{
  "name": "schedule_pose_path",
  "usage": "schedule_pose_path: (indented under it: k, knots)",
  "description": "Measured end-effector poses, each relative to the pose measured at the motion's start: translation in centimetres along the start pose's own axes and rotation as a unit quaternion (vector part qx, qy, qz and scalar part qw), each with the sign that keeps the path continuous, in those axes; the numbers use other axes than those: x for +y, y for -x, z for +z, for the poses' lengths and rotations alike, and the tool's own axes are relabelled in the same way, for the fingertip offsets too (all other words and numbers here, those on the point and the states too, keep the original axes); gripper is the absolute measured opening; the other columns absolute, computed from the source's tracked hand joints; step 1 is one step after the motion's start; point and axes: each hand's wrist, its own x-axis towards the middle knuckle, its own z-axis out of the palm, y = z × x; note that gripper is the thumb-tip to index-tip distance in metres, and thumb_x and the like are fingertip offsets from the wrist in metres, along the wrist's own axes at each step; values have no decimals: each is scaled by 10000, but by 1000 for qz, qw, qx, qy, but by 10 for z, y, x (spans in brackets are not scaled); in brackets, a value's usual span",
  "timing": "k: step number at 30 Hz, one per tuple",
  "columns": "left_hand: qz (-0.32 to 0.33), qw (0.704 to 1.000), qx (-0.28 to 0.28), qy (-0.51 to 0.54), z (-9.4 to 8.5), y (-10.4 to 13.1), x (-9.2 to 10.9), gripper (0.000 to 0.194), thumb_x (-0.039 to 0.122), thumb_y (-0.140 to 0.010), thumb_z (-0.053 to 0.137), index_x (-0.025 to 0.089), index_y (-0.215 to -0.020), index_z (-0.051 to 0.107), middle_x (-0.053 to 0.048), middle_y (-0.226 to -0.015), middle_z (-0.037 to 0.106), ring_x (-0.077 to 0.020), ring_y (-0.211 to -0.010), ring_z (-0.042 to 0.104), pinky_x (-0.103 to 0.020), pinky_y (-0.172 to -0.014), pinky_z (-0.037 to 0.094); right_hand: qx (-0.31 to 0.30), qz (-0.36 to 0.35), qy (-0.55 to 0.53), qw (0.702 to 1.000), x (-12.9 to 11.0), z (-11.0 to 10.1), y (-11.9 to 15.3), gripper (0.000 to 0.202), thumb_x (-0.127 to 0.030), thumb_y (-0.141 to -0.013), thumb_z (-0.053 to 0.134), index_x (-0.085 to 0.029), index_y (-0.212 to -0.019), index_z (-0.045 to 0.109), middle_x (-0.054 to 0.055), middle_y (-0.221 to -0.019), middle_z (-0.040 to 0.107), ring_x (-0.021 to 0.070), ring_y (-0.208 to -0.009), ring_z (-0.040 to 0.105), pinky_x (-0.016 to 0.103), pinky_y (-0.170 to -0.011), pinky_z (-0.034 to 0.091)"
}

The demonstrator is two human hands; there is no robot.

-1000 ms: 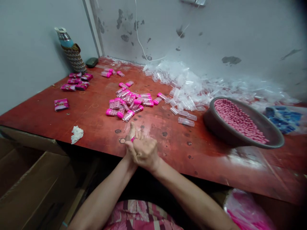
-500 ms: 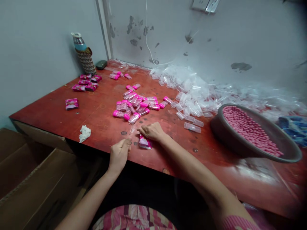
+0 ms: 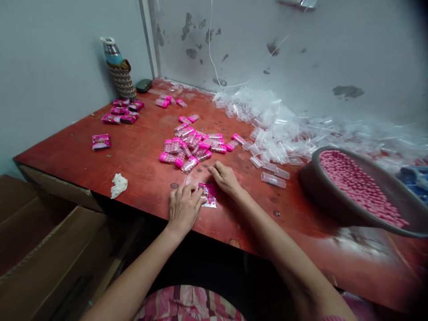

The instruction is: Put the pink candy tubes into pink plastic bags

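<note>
A flat, shiny pink-and-white packet [image 3: 210,196] lies on the red tabletop near the front edge. My left hand [image 3: 183,207] rests palm down at its left side, fingers stretched out and fingertips on the packet's left part, covering it. Just above the packet's right corner is my right hand [image 3: 225,179], its fingers curled in and the thumb on top; whatever may be in them is hidden. Beyond both hands sits a heap of small clear tubes with pink caps [image 3: 191,164], filled with pink beads.
A grey basin [image 3: 307,178] of pink beads [image 3: 359,189] stands at right. Behind it spreads a pile of empty clear tubes [image 3: 274,149]. At left are a stack of pink packets [image 3: 120,110], a single packet [image 3: 100,141], crumpled white tissue [image 3: 118,185] and a bottle in a woven holder [image 3: 122,80].
My left hand has gone from a fist at the table edge to lying flat with fingertips on the packet. My right hand has moved off the packet, uncovering more of it.
</note>
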Motion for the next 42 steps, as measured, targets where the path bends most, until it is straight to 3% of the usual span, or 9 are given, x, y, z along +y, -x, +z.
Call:
schedule_pose_path:
  k: [9, 15, 22, 27, 32, 34, 38, 40, 42]
  knots:
    - [-3, 998, 22, 51, -1, 2, 2, 177, 286, -789, 517, 282, -927, 628, -40, -976, 594, -219, -943, 465, -387, -794, 310, 94, 158, -177, 967, -20, -16, 62, 271, -404, -813, 434, -179, -684, 512, -21, -586, 539, 121, -540, 500, 223, -528, 361]
    - [43, 997, 65, 26, -18, 4, 4, 266, 321, -818, 459, 280, -1054, 575, -41, -1055, 591, -210, -982, 474, -372, -831, 325, 97, 213, -395, 888, -49, -3, 57, 278, -378, -694, 608, -180, -867, 518, -1, -645, 593, 136, -541, 549, 238, -507, 416]
    - [-194, 951, 132, -200, -77, 15, -99, 425, 359, -828, 399, 120, -1168, 487, -167, -1267, 430, -326, -1137, 357, -470, -892, 277, 72, 236, -474, 845, -49, -5, 51, 287, -318, -640, 675, -184, -837, 515, -33, -584, 592, 98, -490, 524, 185, -454, 379]
    - [-193, 956, 107, -191, -78, 27, -153, 304, 268, -830, 405, 149, -1054, 574, -116, -1143, 551, -286, -1090, 423, -432, -888, 312, 62, 233, -522, 819, -60, 0, 47, 269, -291, -644, 673, -185, -833, 516, -48, -560, 567, 85, -473, 503, 174, -442, 360]
    - [-158, 970, 183, -11, -77, 23, -121, 235, 328, -737, 564, 187, -907, 645, -92, -1202, 518, -287, -1133, 403, -434, -943, 284, 42, 234, -575, 783, -66, 1, 42, 266, -271, -633, 677, -177, -814, 506, -57, -525, 546, 78, -437, 473, 177, -428, 344]
    - [-175, 962, 138, 159, -75, 19, -89, 374, 359, -673, 632, 194, -1008, 616, -92, -1144, 561, -274, -1049, 486, -407, -914, 339, 26, 233, -587, 775, -68, 1, 40, 267, -266, -627, 681, -173, -806, 505, -60, -512, 537, 75, -432, 467, 177, -430, 340]
    - [-255, 788, -110, 549, -62, 11, -31, 357, 413, -706, 580, 148, -933, 655, -88, -851, 657, -220, -801, 600, -351, -750, 465, 2, 222, -603, 766, -74, 2, 40, 256, -255, -629, 680, -167, -792, 503, -63, -520, 532, 61, -431, 450, 168, -440, 330]
    - [-276, 692, -154, 650, -52, 8, -17, 324, 395, -722, 570, 131, -884, 664, -82, -825, 650, -189, -779, 598, -328, -728, 479, -4, 218, -600, 770, -76, 3, 42, 257, -252, -628, 680, -167, -793, 501, -60, -536, 540, 62, -446, 457, 169, -451, 333]
    - [-303, 650, -150, 681, -45, 7, -14, 286, 369, -703, 600, 124, -834, 668, -71, -801, 643, -160, -742, 595, -304, -705, 491, -15, 215, -588, 779, -75, 4, 43, 263, -259, -629, 680, -170, -797, 500, -57, -548, 546, 63, -451, 460, 170, -457, 331]
